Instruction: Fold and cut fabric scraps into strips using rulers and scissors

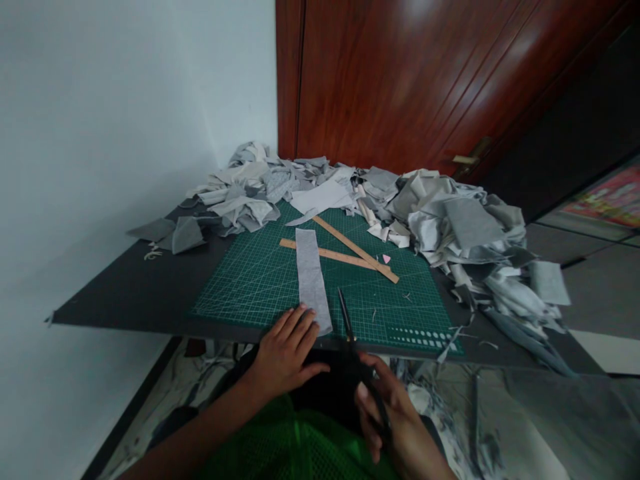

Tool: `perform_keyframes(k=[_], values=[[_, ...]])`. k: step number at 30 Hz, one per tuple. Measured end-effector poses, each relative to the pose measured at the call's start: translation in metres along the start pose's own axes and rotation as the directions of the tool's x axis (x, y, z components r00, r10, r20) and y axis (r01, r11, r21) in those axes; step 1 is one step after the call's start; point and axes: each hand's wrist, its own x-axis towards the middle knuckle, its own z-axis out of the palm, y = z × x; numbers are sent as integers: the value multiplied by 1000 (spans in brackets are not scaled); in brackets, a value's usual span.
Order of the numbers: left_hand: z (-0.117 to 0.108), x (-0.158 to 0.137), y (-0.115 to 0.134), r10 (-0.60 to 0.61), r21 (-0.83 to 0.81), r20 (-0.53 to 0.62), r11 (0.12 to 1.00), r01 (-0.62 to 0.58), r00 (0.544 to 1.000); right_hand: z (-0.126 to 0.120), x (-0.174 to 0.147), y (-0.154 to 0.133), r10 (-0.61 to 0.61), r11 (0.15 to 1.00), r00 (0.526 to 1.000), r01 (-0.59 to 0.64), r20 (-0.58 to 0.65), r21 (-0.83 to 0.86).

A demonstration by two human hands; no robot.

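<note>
1. Head view: the fabric strip (311, 273), pale grey, lay lengthwise on the green cutting mat (250, 280), its near end by the table's (125, 287) front edge.
2. Left hand (290, 347): fingers were extended and close together, thumb spread aside. Fingertips rested on the strip's near end; nothing was gripped.
3. Right hand (387, 407): fingers were curled around the handles of the black scissors (354, 353). The blades appeared together and pointed away from the person, just right of the strip. Contact between blade tip and mat could not be determined.
4. Two wooden rulers (345, 238) crossed beyond the scissors; the strip overlapped one of them. A small pink piece (386, 259) lay beside them.
5. Grey and off-white fabric scraps (465, 227) were heaped along the far and right sides of the mat.
</note>
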Motion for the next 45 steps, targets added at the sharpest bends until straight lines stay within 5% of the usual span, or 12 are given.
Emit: perform_keyframes(k=[6, 14, 17, 20, 23, 32, 40, 45], values=[[-3, 4, 1, -47, -29, 20, 998, 47, 999, 12, 21, 2, 23, 995, 1000, -24, 10, 92], [-35, 36, -4, -127, -176, 183, 971, 160, 975, 4, 11, 15, -51, 971, 951, 118, -306, 207], [-35, 56, -22, -145, -163, 234, 969, 186, 961, -2, 1, 25, -57, 983, 968, 97, -245, 156], [-19, 71, -43, -176, -76, 133, 979, 187, 975, -7, -11, 33, -23, 997, 983, 35, -181, 62], [-1, 74, -51, -104, -37, 185, 993, 113, 977, -11, -22, 34, 48, 999, 986, -47, -157, 12], [0, 60, -1, -112, -62, 259, 989, 132, 959, -26, -34, 24, 130, 991, 991, -129, -30, 29], [-6, 47, -4, 68, -155, 226, 987, -33, 972, -20, -16, 31, 101, 993, 992, -106, 80, 52], [5, 29, -1, 79, -35, 274, 997, -72, 958, -22, -23, 26, 113, 992, 993, -115, 46, 47]])
